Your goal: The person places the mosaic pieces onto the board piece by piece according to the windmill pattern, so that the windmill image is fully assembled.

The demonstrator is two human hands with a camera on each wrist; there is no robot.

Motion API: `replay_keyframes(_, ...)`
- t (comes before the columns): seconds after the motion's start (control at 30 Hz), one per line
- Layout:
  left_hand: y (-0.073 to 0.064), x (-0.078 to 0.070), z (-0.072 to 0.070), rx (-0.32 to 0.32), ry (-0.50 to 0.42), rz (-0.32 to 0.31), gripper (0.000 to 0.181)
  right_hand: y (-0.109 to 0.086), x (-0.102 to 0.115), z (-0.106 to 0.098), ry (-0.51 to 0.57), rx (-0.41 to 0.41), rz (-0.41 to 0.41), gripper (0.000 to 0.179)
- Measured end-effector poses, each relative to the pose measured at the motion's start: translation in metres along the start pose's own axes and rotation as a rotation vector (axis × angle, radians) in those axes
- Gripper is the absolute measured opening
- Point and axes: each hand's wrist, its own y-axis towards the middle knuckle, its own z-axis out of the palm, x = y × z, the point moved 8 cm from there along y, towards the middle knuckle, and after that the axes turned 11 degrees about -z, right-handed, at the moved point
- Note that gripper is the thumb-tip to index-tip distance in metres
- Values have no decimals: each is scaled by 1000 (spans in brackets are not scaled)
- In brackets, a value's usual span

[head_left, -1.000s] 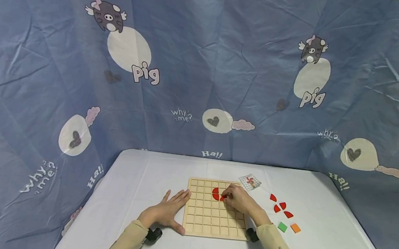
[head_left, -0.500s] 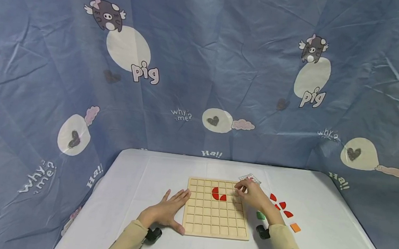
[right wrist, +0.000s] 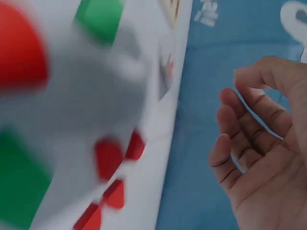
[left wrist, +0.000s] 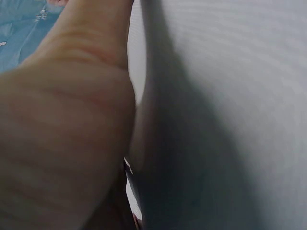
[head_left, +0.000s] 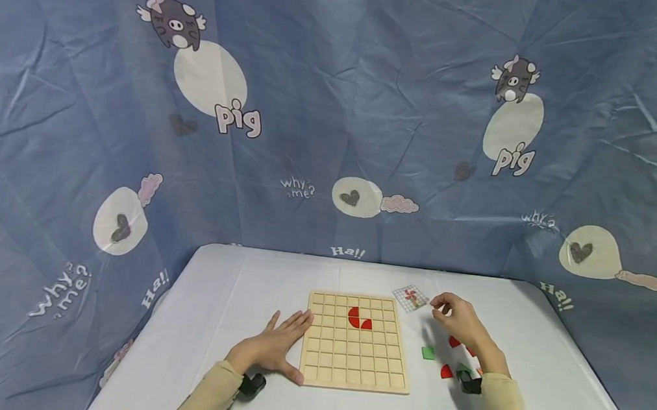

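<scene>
My left hand lies with spread fingers along the left edge of a wooden grid board. The left wrist view holds mostly the wrist and its shadow on the cloth. On the board's upper part sit 3 red quarter-circle pieces. To the right of the board, my right hand hovers over the table with loosely bent fingers. Nothing is between its thumb and fingers in the right wrist view. Below it lie several red pieces, and a green square is close to the board.
A small card printed with a gridded picture lies past the board's top right corner. A red piece and another green piece lie by my right wrist, partly covered by it. A blue printed curtain hangs behind the white table.
My right hand has left the red piece on the board and swung right, past the card, over the loose pieces. My left hand stays in place.
</scene>
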Motion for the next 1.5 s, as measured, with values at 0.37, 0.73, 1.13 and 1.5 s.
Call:
replay_keyframes(0.37,0,3,2,8,-4,-6,132,-19,-44,8,38,106,182,27)
replay_keyframes(0.73,2,2,4,6,1,-7,133,-25,-56,11,-15,137,253,36)
replay_keyframes(1.13,1,2,2,-2,7,-4,133,-27,-62,14,-8,132,253,31)
replay_keyframes(1.5,3,2,2,3,8,-5,133,-24,-64,15,-18,111,250,28)
